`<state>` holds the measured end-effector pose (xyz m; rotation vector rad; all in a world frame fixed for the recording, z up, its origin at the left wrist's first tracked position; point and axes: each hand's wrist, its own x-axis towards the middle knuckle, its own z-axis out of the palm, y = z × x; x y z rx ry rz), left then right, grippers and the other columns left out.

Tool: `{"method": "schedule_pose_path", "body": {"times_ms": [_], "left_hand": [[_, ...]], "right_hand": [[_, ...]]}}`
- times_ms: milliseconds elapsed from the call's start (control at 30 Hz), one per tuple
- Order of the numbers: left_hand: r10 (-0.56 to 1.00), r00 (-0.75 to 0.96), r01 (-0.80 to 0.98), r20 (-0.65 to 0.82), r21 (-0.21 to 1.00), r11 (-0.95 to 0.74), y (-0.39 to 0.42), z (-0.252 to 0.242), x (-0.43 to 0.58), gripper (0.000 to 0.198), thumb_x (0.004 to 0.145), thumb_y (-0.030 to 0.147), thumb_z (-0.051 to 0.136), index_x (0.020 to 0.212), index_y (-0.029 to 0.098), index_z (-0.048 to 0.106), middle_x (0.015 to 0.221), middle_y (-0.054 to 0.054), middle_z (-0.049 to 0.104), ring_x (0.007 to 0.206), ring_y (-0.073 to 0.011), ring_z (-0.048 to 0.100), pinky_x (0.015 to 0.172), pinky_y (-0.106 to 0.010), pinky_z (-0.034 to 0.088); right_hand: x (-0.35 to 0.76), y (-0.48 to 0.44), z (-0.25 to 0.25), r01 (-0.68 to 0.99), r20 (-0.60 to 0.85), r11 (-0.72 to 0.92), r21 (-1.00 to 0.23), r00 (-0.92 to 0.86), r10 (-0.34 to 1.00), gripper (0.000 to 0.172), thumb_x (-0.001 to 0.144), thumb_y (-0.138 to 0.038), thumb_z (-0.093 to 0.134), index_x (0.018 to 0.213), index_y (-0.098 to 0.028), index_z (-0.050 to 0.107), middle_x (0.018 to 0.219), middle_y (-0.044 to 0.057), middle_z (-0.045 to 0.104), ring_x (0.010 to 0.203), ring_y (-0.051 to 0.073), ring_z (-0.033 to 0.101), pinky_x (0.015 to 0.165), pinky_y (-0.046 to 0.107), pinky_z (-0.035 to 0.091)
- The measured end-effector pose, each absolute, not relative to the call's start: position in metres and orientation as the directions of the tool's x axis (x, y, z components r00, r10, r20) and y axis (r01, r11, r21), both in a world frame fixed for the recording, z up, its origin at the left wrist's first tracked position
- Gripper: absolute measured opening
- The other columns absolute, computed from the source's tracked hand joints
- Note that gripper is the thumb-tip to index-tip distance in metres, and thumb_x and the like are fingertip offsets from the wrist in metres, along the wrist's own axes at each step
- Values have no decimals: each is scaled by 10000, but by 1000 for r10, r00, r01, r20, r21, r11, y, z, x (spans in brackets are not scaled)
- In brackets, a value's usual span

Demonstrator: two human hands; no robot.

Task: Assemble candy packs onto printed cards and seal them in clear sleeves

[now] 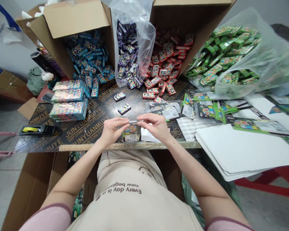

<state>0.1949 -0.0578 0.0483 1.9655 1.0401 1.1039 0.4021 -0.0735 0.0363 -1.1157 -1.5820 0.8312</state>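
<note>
Near the table's front edge, a printed package (pixel 133 132) with a pale top edge is pinched between my two hands. Fingers and thumb of my left hand (pixel 114 129) close on its upper left corner, while my right hand (pixel 155 126) grips the upper right corner. A white sheet (pixel 148 136) shows partly beneath my right hand. Just beyond my hands lie two small dark packs, one nearer (pixel 124 108) and one farther (pixel 119 96). Printed cards in clear film (pixel 167 110) lie to the right of them.
Cartons of blue packs (pixel 89 54) and red packs (pixel 162 64) flank a bag of purple packs (pixel 130 61). A bag of green packs (pixel 227 54) stands at the right. Stacked packs (pixel 68 99) and a tape dispenser (pixel 38 130) are left. White sheets (pixel 248 150) overhang the right edge.
</note>
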Motion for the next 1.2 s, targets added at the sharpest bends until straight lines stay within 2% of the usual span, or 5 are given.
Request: {"method": "schedule_pose_path", "body": {"times_ms": [233,567,800,1000,1200], "left_hand": [[932,321,277,168,924,-262,-50,59,195,112,716,290,741,787,211,777,708,-51,748,617,-198,681,580,-282,522],[739,509,331,442,691,-642,-52,48,184,147,797,276,654,903,246,751,941,-86,750,872,-202,697,804,-347,552],[753,499,314,429,720,-619,-47,32,177,156,828,264,611,905,271,747,1005,-70,743,891,-179,704,793,-311,563],[904,-67,274,423,879,-391,-19,24,160,80,723,272,726,775,219,756,805,-50,753,764,-175,701,767,-321,565],[856,-484,161,183,980,-118,-16,-14,107,245,716,352,729,850,147,733,798,-40,739,714,-167,675,734,-329,555]], "right_hand": [[401,-65,50,428,398,472,-771,-255,881,194,833,-401,639,841,-248,759,778,36,681,640,142,576,617,278,448],[404,-74,39,417,453,472,-777,-151,879,124,826,-352,655,826,-274,753,828,36,729,792,197,656,763,360,511],[413,-87,17,466,450,474,-747,-169,877,143,846,-305,631,948,-299,731,1065,51,720,991,222,657,920,429,508],[403,-79,-13,306,232,267,-914,-146,962,708,748,-339,727,1390,-272,437,1410,117,492,1165,254,575,964,447,479],[357,-44,-59,-40,-58,-64,-997,-126,990,458,783,-426,656,1178,-200,611,832,30,714,622,154,631,585,290,540]]}}
